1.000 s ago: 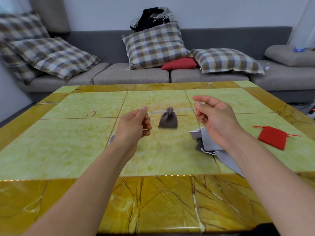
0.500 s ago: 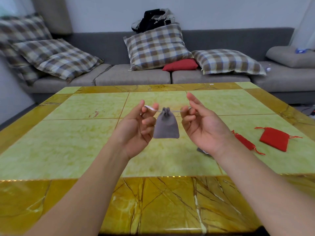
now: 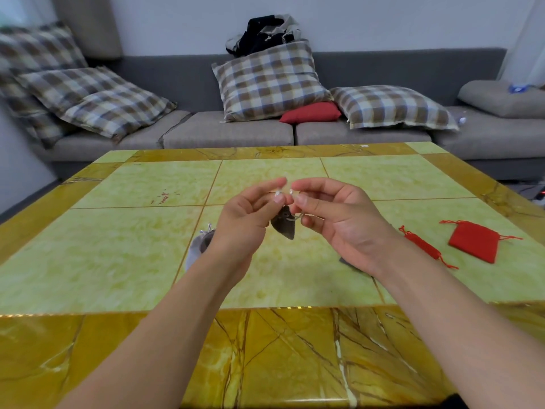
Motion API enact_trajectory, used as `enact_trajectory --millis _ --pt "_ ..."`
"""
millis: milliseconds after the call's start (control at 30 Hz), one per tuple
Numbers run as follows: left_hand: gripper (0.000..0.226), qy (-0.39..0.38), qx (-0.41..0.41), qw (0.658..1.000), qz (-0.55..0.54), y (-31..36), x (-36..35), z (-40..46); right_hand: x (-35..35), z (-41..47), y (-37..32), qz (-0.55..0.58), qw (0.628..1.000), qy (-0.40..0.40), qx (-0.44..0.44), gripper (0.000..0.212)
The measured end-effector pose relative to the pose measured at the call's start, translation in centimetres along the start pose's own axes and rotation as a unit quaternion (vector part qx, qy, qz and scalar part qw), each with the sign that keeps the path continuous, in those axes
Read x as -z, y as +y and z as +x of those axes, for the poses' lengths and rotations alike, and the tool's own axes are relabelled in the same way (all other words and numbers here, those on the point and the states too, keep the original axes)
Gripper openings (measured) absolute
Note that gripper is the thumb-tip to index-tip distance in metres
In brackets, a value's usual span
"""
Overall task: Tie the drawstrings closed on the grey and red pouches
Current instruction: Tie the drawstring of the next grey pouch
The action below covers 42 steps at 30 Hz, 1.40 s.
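Grey pouch (image 3: 283, 224) hung in the middle of the frame, just below your two hands and clear of the counter (image 3: 124, 249), its gathered neck up and its body tilted toward the lower right. Your left hand (image 3: 244, 219) had its thumb and forefinger curled together in a narrow pinch on one pale drawstring end (image 3: 278, 193); your right hand (image 3: 339, 219) pinched the other end (image 3: 291, 191) the same way, its remaining fingers (image 3: 309, 220) loosely bent below. The two pinches sat almost touching, just above the pouch's neck. A thin loop of cord showed between the neck and your right palm.

A second grey pouch (image 3: 198, 246) lay on the counter at the left of centre, half hidden behind your left wrist, with its gathered mouth pointing up the frame. A dark grey scrap of fabric (image 3: 351, 263) peeked out under your right wrist; you could not tell from this view what it was.

At the right of the frame a flat red pouch (image 3: 474, 241) lay on the counter with its strings spread to both sides. Between it and your right forearm lay a narrow red pouch (image 3: 421, 245), seen edge-on, its strings trailing toward the lower right.

Across the top of the frame ran a grey sofa (image 3: 230, 132) with plaid cushions (image 3: 271, 81), a small red cushion (image 3: 311, 112) and a heap of dark clothing (image 3: 262, 32) on its back.
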<state>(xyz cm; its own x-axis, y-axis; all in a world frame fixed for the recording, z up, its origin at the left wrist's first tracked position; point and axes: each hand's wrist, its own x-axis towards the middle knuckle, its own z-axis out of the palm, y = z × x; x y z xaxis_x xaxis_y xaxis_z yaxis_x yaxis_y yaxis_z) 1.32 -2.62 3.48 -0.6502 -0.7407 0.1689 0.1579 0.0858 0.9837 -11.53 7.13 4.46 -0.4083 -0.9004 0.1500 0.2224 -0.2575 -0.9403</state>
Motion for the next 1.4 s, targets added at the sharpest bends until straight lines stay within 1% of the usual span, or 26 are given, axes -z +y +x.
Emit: enact_trajectory --millis 67,100,167,233,300,367,433,500,567,633,700,767,800,867,933,967,1000,1033,1100,1233,1333,1400 --pt "0.036 0.013 0.021 1.0 -0.005 -0.1 0.2 0.2 0.0 0.0 0.0 0.016 1.0 0.011 0.01 0.038" --pt "0.035 0.014 0.031 0.999 0.0 -0.2 0.3 0.4 0.0 0.1 -0.1 0.019 1.0 0.018 0.013 0.042" --pt "0.027 0.015 0.041 0.999 -0.008 -0.4 0.4 0.4 0.0 0.1 -0.3 0.023 0.999 0.039 0.009 0.047" --pt "0.018 0.008 0.043 0.999 -0.031 -0.4 0.3 0.4 0.0 0.1 -0.4 0.039 0.997 0.06 -0.002 0.043" --pt "0.017 -0.007 0.046 0.997 -0.066 -0.4 0.1 0.3 0.2 0.1 -0.4 0.056 0.996 0.073 -0.009 0.031" --pt "0.019 -0.013 0.052 0.996 -0.077 -0.4 0.0 0.2 0.4 0.0 -0.4 0.047 0.997 0.068 -0.005 0.024" --pt "0.019 -0.016 0.049 0.996 -0.074 -0.4 -0.1 0.2 0.6 0.0 -0.5 0.001 0.998 0.055 0.021 0.023" --pt "0.018 -0.017 0.05 0.996 -0.069 -0.4 0.0 0.2 0.6 0.0 -0.6 -0.076 0.993 0.057 0.068 0.025" --pt "0.025 -0.029 0.057 0.997 -0.04 -0.5 0.0 0.1 0.5 -0.1 -0.8 -0.185 0.971 0.067 0.132 0.023" --pt "0.028 -0.056 0.06 0.997 -0.006 -0.5 -0.1 -0.2 0.3 -0.1 -1.0 -0.25 0.951 0.047 0.173 0.021" --pt "0.021 -0.088 0.06 0.994 0.028 -0.4 -0.2 -0.5 0.0 -0.3 -1.1 -0.255 0.953 0.01 0.166 0.02" --pt "0.023 -0.112 0.065 0.991 0.047 -0.2 -0.4 -0.8 -0.1 -0.3 -0.8 -0.242 0.959 -0.006 0.149 0.016" --pt "0.025 -0.118 0.07 0.989 0.047 -0.2 -0.5 -0.8 0.0 -0.2 -0.6 -0.236 0.962 0.002 0.134 0.013" --pt "0.036 -0.122 0.096 0.988 0.025 -0.3 -0.6 -0.7 0.2 0.0 -0.3 -0.234 0.967 0.028 0.095 0.009" --pt "0.044 -0.128 0.105 0.986 0.014 -0.2 -0.7 -0.8 0.5 0.1 -0.1 -0.225 0.971 0.044 0.062 0.01" --pt "0.041 -0.137 0.09 0.986 0.03 -0.1 -0.7 -0.8 0.6 0.1 -0.1 -0.22 0.973 0.047 0.053 0.012" --pt "0.033 -0.145 0.071 0.985 0.057 -0.2 -0.8 -0.9 0.7 0.1 -0.1 -0.218 0.974 0.046 0.044 0.015" --pt "0.025 -0.146 0.062 0.985 0.075 -0.2 -0.8 -1.0 0.8 0.1 -0.1 -0.211 0.976 0.042 0.035 0.018" --pt "0.027 -0.131 0.057 0.987 0.077 -0.4 -0.8 -1.1 0.9 0.0 -0.1 -0.189 0.981 0.037 0.013 0.021" --pt "0.029 -0.111 0.065 0.99 0.054 -0.5 -0.6 -0.8 1.7 0.0 -0.6 -0.173 0.984 0.043 -0.003 0.018" --pt "0.026 -0.115 0.07 0.99 0.045 -0.5 -0.6 -0.7 2.1 -0.1 -0.7 -0.181 0.982 0.041 -0.018 0.016" --pt "0.028 -0.109 0.081 0.99 0.041 -0.6 -0.7 -0.7 2.0 -0.1 -0.6 -0.211 0.976 0.043 -0.021 0.013"
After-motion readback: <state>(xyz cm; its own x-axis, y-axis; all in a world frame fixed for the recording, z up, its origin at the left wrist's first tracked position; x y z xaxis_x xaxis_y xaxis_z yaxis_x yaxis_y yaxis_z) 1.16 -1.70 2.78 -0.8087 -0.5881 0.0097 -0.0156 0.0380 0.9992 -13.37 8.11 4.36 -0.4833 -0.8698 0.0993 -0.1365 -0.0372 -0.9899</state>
